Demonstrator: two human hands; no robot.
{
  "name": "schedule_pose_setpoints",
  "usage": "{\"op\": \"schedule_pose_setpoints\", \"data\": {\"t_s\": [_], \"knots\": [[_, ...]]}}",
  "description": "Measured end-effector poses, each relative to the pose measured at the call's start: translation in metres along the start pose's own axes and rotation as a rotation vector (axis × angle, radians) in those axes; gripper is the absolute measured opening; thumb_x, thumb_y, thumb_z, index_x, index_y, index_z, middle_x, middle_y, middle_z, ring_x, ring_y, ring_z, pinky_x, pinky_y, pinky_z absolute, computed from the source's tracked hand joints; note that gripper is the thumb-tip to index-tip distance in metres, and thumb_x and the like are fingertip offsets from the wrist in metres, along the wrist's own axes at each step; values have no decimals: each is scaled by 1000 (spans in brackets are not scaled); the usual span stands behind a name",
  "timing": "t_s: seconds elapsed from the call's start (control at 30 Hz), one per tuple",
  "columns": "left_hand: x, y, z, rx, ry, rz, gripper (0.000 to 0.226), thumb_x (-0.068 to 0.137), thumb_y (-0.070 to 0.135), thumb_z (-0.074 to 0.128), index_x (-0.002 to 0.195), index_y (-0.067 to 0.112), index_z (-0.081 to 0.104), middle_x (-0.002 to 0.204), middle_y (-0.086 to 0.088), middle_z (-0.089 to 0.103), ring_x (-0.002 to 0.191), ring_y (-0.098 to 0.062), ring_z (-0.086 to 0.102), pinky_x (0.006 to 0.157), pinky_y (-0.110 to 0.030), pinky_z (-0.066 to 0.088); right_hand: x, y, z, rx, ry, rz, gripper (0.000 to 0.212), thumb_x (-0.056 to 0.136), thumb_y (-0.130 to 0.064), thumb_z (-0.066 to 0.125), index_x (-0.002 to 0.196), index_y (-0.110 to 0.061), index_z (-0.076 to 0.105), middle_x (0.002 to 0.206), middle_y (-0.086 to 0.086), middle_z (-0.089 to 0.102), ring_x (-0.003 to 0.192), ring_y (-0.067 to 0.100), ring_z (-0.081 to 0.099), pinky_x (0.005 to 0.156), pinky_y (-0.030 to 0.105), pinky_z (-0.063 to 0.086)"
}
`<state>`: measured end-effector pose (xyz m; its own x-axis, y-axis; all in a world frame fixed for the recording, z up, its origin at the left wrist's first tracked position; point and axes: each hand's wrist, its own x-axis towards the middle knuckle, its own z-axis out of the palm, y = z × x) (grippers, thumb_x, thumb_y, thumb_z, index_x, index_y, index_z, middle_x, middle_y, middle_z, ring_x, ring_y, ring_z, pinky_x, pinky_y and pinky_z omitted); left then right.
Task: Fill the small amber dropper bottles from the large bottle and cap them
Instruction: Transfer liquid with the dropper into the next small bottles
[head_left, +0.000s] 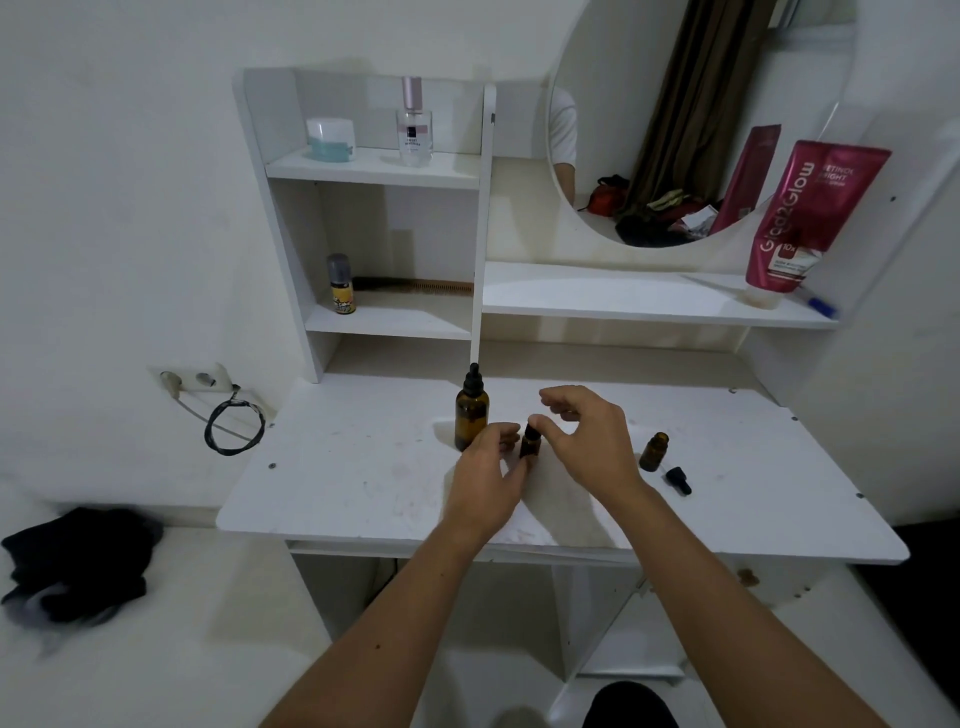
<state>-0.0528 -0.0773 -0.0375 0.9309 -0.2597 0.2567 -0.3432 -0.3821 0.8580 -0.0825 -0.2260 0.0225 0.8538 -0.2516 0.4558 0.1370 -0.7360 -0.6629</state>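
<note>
Bottle in hand: 1 small bottle (530, 442) stands on the table (337, 467) between both hands, its black cap on — likely just being capped.
Left to do: a 2nd small bottle (653, 452) stands uncapped to the right, its dropper (679, 479) lying beside it; fill level cannot be told.
Large bottle (471, 410): upright, capped, just left of the hands.
Left hand (485, 480): fingers pinch the bottle's body, steadying it.
Right hand (589, 434): arched over the cap, thumb at it, other fingers spread — grip on the cap unclear.
</note>
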Motion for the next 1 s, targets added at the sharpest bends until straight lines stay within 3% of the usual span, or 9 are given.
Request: {"op": "schedule_pose_setpoints", "data": {"t_s": [0.27,0.5,0.57,0.7,0.8,1.0], "knots": [[5,-17,-45,-41,221,2,29,89,25,78,110,22,60,101,11,66,89,-7,64,77,-21,56,36,-42,-5,41,-128,-43,34,91,-31,77,123,-18,73,111,-8,74,99,6,67,89,17,53],[28,-27,-51,-91,216,-70,54,79,35,87,120,20,54,116,6,61,98,-15,63,85,-34,58,57,-55,21,136,-302,10,32,92,-26,76,123,-19,73,110,-7,76,100,5,70,89,18,53],[31,-28,-51,-108,184,-78,59,80,32,86,128,20,54,123,6,63,107,-15,63,93,-33,57,60,-54,28,136,-279,7,27,94,-27,74,119,-18,75,108,-6,77,99,6,71,89,18,53],[35,-25,-52,-88,92,-86,50,87,30,80,131,19,58,123,5,67,111,-15,63,103,-33,52,63,-52,38,122,-205,8,17,96,-27,71,107,-16,77,96,-9,76,88,-4,68,77,3,49],[35,-26,-53,-92,81,-102,48,87,29,80,129,18,60,114,9,67,106,-13,64,101,-28,52,65,-53,43,109,-159,12,13,95,-25,73,99,-14,78,88,-10,74,79,-8,64,71,0,45],[34,-28,-54,-97,88,-100,48,85,26,82,127,18,62,108,14,66,100,-8,63,81,-3,44,60,-54,47,121,-77,3,7,94,-17,73,88,-13,75,75,-17,66,73,-15,59,67,0,43]]}}
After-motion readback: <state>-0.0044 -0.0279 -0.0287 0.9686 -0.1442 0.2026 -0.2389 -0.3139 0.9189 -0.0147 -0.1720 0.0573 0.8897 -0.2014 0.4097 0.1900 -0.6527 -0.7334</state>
